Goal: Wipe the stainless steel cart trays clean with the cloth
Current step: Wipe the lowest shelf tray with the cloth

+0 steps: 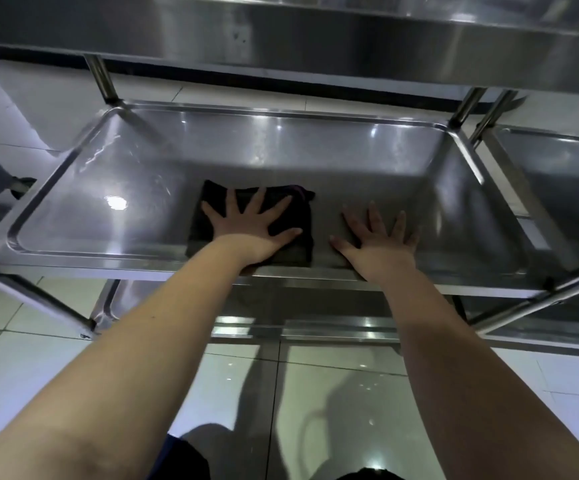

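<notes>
Ten fingers lie spread and flat, gripping nothing: our left hand (251, 233) presses one dark cloth (302, 216) at the middle tray's (73, 161) centre, our right hand (380, 242) rests bare at the cloth's three o'clock. Three trays show on this cart.

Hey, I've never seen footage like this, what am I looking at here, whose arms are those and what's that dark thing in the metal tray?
This is one picture from a camera worn on a person's head, looking down at their own bare arms. No machine is involved. They face a stainless steel cart; the middle tray is in front of them, with another shelf above and one below. The left hand lies flat, fingers spread, pressing a dark cloth onto the tray floor. The right hand rests open on the bare metal beside the cloth. Neither hand grips anything. A second cart stands at the right.
</notes>
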